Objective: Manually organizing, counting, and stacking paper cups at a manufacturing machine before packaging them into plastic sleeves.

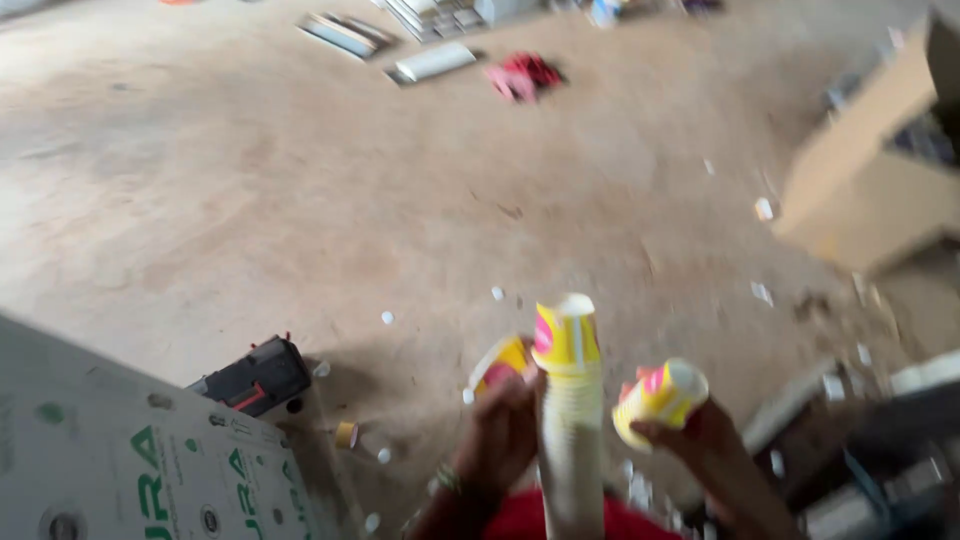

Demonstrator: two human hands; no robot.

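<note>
A tall stack of paper cups (570, 420), yellow and pink at the top and white lower down, rises at the bottom middle of the view. My left hand (500, 435) holds a single yellow cup (500, 362) just to the left of the stack's top. My right hand (705, 440) grips another yellow and pink cup (660, 397), tilted on its side, to the right of the stack. What supports the stack at its base is hidden below the frame. The picture is blurred.
A dusty concrete floor (350, 200) spreads ahead, dotted with white scraps. A black tool with red trim (255, 378) lies beside a grey printed board (120, 460) at lower left. A cardboard box (870, 170) stands at right. Red cloth (522, 75) and flat panels (432, 62) lie far off.
</note>
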